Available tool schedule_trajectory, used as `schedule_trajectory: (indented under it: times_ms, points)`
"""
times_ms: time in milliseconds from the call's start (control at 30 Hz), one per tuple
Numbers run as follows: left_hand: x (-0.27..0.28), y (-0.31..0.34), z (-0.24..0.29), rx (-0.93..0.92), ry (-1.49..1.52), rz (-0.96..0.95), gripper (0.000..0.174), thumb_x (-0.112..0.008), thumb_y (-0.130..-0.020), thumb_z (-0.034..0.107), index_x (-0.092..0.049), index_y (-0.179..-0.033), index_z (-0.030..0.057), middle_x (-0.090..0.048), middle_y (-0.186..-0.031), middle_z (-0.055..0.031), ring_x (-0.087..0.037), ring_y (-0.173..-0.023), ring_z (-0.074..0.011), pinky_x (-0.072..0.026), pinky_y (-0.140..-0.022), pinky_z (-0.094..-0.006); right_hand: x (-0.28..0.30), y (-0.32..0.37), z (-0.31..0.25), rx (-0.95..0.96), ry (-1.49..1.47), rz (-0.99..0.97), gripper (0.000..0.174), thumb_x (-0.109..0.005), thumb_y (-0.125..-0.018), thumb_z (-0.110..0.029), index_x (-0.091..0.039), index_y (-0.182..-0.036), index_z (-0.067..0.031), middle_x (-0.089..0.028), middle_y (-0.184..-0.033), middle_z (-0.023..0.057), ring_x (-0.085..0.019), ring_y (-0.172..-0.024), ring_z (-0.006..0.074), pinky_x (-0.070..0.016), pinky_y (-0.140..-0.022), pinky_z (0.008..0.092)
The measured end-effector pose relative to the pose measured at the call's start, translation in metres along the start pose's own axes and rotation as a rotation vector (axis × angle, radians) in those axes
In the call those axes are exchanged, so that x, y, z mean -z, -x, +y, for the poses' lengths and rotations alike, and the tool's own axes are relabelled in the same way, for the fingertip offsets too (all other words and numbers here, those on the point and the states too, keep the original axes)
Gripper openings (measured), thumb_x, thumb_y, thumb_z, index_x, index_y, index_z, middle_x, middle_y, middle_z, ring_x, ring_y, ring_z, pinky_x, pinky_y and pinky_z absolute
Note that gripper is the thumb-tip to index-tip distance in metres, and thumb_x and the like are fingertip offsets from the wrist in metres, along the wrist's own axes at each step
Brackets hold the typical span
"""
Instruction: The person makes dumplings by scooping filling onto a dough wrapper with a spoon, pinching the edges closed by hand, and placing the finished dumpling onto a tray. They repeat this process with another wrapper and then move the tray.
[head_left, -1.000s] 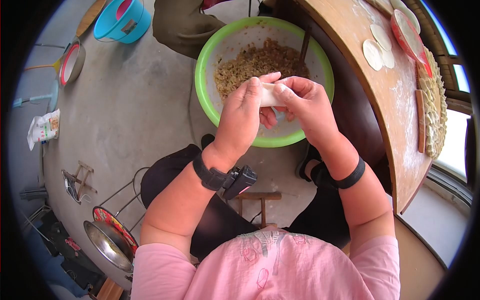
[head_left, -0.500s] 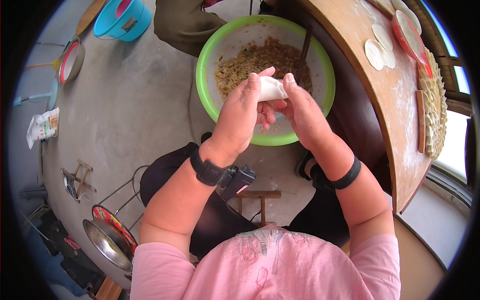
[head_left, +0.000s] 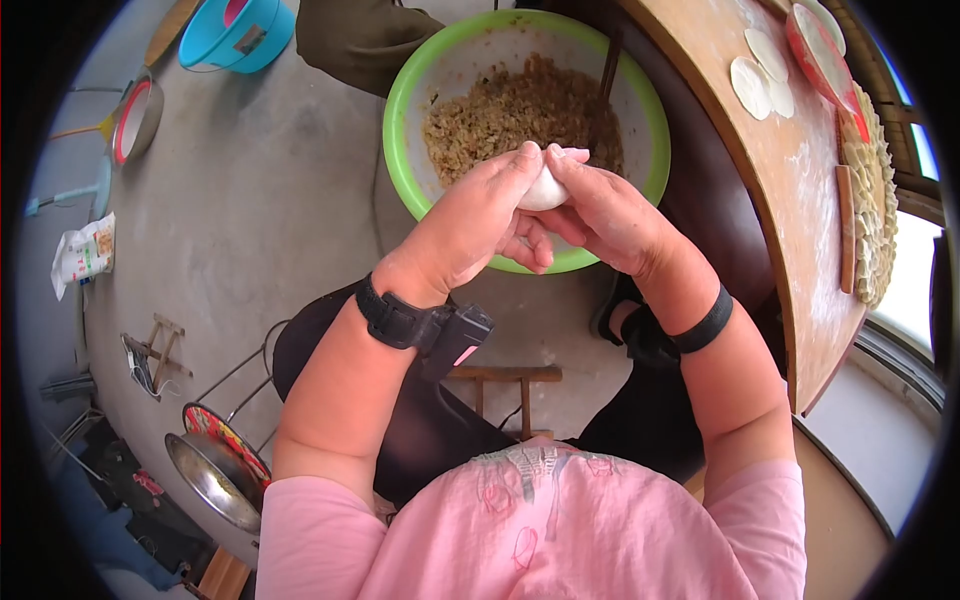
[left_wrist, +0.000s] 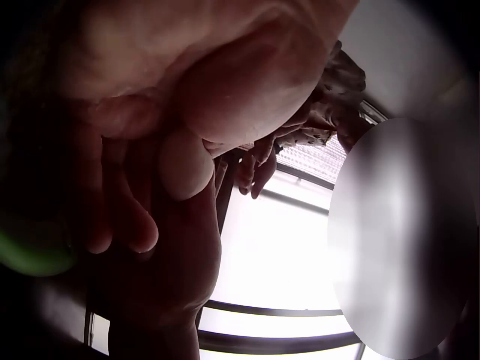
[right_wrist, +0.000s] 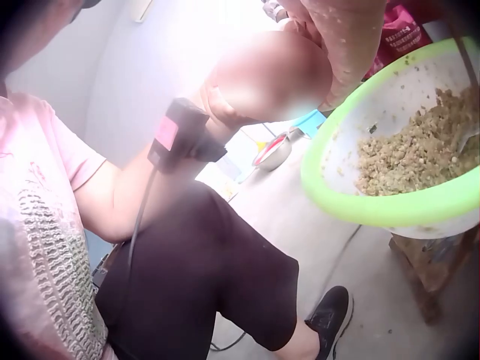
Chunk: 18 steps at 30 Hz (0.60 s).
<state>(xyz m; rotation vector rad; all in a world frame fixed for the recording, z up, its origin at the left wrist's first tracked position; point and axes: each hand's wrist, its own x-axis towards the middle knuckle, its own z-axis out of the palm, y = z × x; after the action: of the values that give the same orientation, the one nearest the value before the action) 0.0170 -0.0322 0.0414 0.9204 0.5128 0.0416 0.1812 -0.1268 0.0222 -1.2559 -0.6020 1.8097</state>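
"One dumpling (head_left: 544,192) in work, then. Where is it?"

"Between the two hands, above the near part of the bowl (head_left: 397,130). The left hand (head_left: 470,215) grasps it from the left, the right hand (head_left: 617,215) from the right, with both thumbs close together at its top."

"So neither grip is released. Is it finished?"

"I'd judge it nearly shaped: it looks plump and rounded. The seam is hidden by the thumbs, so I can't tell whether it's fully closed."

"What's under it?"

"Mix (head_left: 500,115), heaped toward the far side of the bowl, with chopsticks (head_left: 610,70) leaning at the right. Plenty of mix is unused."

"And farther right?"

"A board (head_left: 740,160), dusted with flour. Three rounds (head_left: 750,88) lie flat toward its far end, unfilled and slightly overlapping. Beyond them is a red dish (head_left: 797,40) with something pale and round in it."

"Anything already done?"

"Yes, rows of shaped pieces (head_left: 870,210) at the board's right edge, closely packed. I can't count them, but they far outnumber the three rounds. Much seems done, yet the mix and rounds show work left."

"Over to the left?"

"Blue bucket (head_left: 240,38) at the far side, steel pan (head_left: 212,480) near."
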Motion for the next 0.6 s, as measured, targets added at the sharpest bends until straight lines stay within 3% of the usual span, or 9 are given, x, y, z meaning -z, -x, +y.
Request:
schedule_trajectory:
  times_ms: [133,267,600]
  points:
    - [0.000,-0.004,-0.005,-0.052,-0.017,0.007,0.062,-0.026,-0.109,0.049,-0.054,-0.139,0.0015,-0.067,-0.089,-0.0109,-0.062,-0.065,-0.0131,-0.0547,-0.058,-0.0265,-0.016,0.003,-0.007,0.053,0.023,0.043,0.055,-0.033,-0.106,-0.049,-0.061,-0.092,-0.0041,-0.062,-0.076,0.0059,-0.058,-0.066,0.0134,-0.0418,-0.064,0.0265]
    - [-0.004,-0.005,-0.009,-0.071,-0.024,0.067,0.057,-0.028,-0.110,0.043,-0.062,-0.127,0.0011,-0.068,-0.091,-0.0085,-0.062,-0.066,-0.0115,-0.0555,-0.057,-0.0243,-0.023,0.006,-0.001,0.146,0.093,0.070,0.054,-0.032,-0.106,-0.049,-0.062,-0.096,-0.0047,-0.064,-0.078,0.0061,-0.058,-0.065,0.0129,-0.0415,-0.061,0.0253]
    - [-0.009,-0.005,-0.021,-0.179,-0.083,0.083,0.054,-0.028,-0.109,0.037,-0.063,-0.120,-0.0027,-0.066,-0.096,-0.0112,-0.061,-0.067,-0.0166,-0.0570,-0.061,-0.0302,-0.028,0.010,0.016,0.286,0.156,0.100,0.048,-0.030,-0.109,-0.041,-0.059,-0.100,-0.0029,-0.062,-0.080,0.0048,-0.053,-0.064,0.0120,-0.0453,-0.059,0.0270]
